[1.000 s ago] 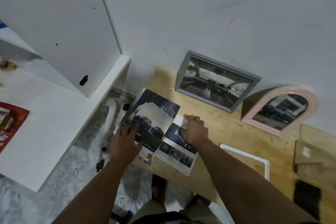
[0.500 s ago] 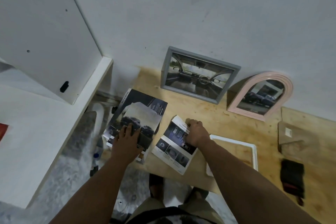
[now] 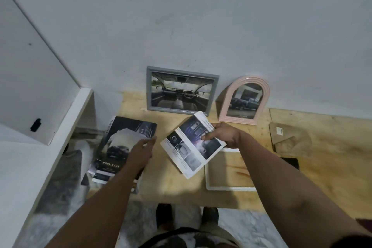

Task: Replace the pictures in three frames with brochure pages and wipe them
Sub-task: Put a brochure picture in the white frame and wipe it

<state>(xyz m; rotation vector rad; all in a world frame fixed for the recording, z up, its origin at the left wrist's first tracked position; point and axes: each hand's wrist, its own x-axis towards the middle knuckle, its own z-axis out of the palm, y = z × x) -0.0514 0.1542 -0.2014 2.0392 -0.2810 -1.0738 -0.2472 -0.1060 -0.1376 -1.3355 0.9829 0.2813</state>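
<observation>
torn brochure page [image 3: 193, 144] now lifted clear of the brochure [image 3: 122, 143], pinched in right hand [image 3: 225, 135] above the white frame [image 3: 229, 187]; left hand [image 3: 141, 150] loosely spread, hovering; probably ready for fitting.

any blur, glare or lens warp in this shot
Head view: the loose brochure page in the right hand shows a pale glare patch; the left hand is motion-soft; the glass of the grey rectangular frame looks hazy; the wide lens tilts the wall edges.

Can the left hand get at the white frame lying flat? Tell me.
Probably not directly: the left hand rests on the brochure, and the right hand's loose page and forearm cross over the white frame.
</observation>
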